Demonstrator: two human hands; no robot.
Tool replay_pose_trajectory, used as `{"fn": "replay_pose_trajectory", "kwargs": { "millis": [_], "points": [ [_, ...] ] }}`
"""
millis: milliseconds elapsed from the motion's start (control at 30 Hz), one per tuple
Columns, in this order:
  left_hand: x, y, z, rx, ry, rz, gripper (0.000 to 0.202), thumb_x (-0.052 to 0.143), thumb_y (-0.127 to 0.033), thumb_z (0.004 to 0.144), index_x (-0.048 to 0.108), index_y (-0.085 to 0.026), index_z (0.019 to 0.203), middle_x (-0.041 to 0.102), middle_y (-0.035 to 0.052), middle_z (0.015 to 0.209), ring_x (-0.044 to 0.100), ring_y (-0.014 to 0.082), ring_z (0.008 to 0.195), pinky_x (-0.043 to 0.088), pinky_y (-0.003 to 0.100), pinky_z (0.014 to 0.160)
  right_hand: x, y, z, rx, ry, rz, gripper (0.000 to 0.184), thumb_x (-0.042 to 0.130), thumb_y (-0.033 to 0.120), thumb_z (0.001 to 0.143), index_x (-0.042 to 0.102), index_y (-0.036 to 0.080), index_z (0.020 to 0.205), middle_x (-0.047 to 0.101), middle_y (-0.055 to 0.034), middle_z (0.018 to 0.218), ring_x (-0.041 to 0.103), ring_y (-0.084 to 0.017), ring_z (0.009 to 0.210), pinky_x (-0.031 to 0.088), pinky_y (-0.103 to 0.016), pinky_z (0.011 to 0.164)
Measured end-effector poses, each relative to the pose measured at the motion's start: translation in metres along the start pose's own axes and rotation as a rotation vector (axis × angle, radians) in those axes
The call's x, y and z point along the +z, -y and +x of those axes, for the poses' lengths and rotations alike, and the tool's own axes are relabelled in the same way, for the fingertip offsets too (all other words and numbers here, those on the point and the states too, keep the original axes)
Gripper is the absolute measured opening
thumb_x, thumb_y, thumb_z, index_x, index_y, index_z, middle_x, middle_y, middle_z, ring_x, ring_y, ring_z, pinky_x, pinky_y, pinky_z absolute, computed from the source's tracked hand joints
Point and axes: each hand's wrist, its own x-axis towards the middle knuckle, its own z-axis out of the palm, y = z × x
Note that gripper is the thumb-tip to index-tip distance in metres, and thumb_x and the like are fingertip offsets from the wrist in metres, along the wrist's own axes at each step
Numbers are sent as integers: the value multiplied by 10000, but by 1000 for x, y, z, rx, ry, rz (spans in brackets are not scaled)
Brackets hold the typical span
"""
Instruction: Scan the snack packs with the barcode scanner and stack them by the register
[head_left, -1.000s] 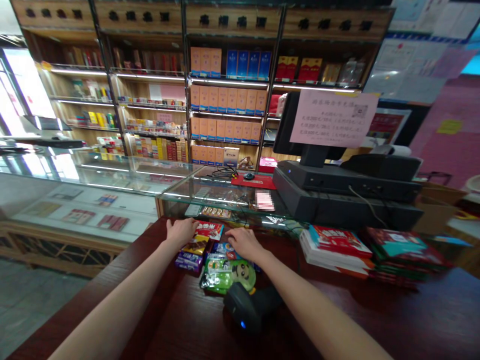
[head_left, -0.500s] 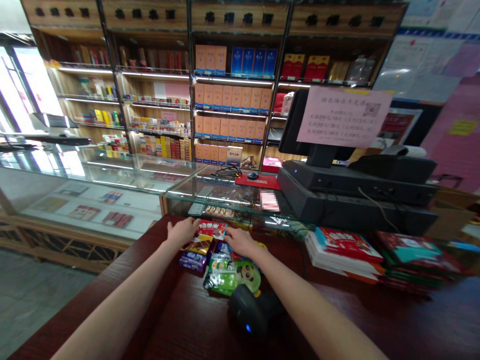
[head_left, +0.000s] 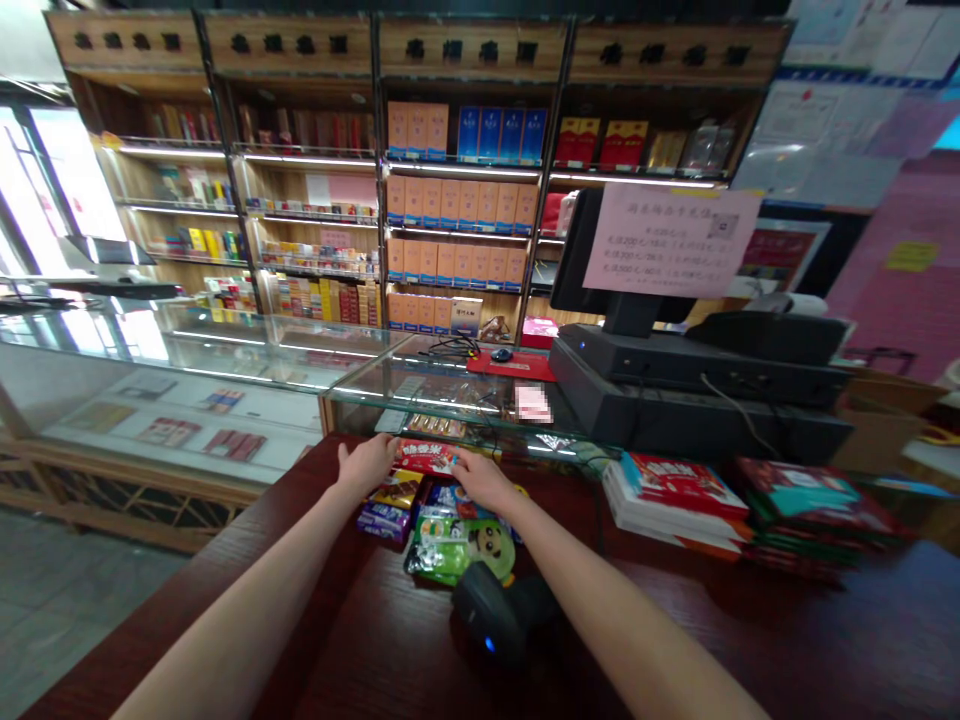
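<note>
My left hand point(head_left: 366, 465) reaches forward on the dark wooden counter point(head_left: 375, 640), its fingertips at the left end of a red snack packet point(head_left: 424, 457). My right hand point(head_left: 480, 478) lies against that packet's right end. Below them, a chocolate bar packet point(head_left: 397, 490) and a purple packet point(head_left: 384, 521) lie near my left hand, and a blue packet point(head_left: 448, 499) sits under my right hand. A green cartoon-printed packet point(head_left: 459, 548) rests closer to me, beside a black barcode scanner point(head_left: 487, 612).
A glass display case point(head_left: 442, 395) stands directly beyond the packets, and a black till with a monitor point(head_left: 697, 400) stands to its right. Stacked magazines point(head_left: 675, 505) lie on the counter at right. Behind rise shelves of boxed goods point(head_left: 457, 200).
My right hand has slid up and left, from the blue packet to the right end of the red packet. My left hand has barely moved, and the view has shifted slightly.
</note>
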Motion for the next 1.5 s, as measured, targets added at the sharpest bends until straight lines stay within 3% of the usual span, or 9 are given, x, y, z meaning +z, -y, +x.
{"fn": "replay_pose_trajectory", "kwargs": {
  "millis": [200, 400, 700, 900, 1067, 1300, 1500],
  "points": [
    [-6, -6, -13, 28, -49, -9, 460, 261, -394, 979, 676, -237, 1099, 750, 109, 1161, 671, 312, 1124, 242, 632, 1125, -7, -1, -14, -12, -39, 73, 461, 464, 282, 947, 589, 252, 1389, 763, -41, 1122, 700, -228, 1014, 495, -306, 891],
    [-12, -14, -26, 51, -95, -34, 459, 275, -400, 975, 676, -240, 1130, 751, 109, 1168, 670, 316, 1130, 266, 601, 1120, -14, -5, -33, -21, -93, 137, 455, 492, 266, 937, 600, 289, 1378, 744, -28, 1205, 673, -234, 1119, 482, -324, 957],
    [-13, -39, -44, 89, -134, -109, 435, 297, -403, 992, 649, -260, 1204, 725, 78, 1244, 637, 297, 1196, 259, 555, 1143, -29, -25, -65, -45, -176, 256, 473, 468, 196, 923, 602, 224, 1375, 682, -55, 1331, 632, -211, 1231, 457, -325, 1045],
    [1, -62, -57, 163, -141, -163, 393, 306, -347, 1002, 608, -276, 1244, 746, 50, 1200, 652, 261, 1176, 224, 542, 1168, -38, -50, -90, -27, -253, 359, 479, 470, 185, 901, 617, 204, 1356, 646, -70, 1379, 595, -222, 1287, 424, -367, 1105],
    [22, -73, -63, 311, -192, -331, 326, 367, -321, 982, 605, -280, 1202, 753, 29, 1184, 649, 227, 1187, 171, 542, 1200, -41, -73, -108, -7, -352, 351, 504, 476, 198, 878, 612, 216, 1364, 618, -69, 1412, 556, -218, 1325, 387, -405, 1154],
    [45, -75, -70, 507, -263, -477, 362, 451, -307, 942, 572, -274, 1282, 676, 64, 1328, 527, 240, 1350, 98, 596, 1222, -39, -99, -126, -46, -503, 393, 516, 501, 253, 872, 599, 270, 1378, 618, -58, 1407, 555, -226, 1324, 379, -465, 1172],
    [52, -73, -75, 595, -409, -464, 350, 506, -307, 944, 572, -270, 1286, 671, 77, 1323, 495, 241, 1382, 152, 573, 1227, -31, -107, -136, -108, -570, 389, 542, 481, 260, 908, 524, 309, 1446, 580, -37, 1447, 525, -213, 1352, 387, -464, 1171]
  ]
}}
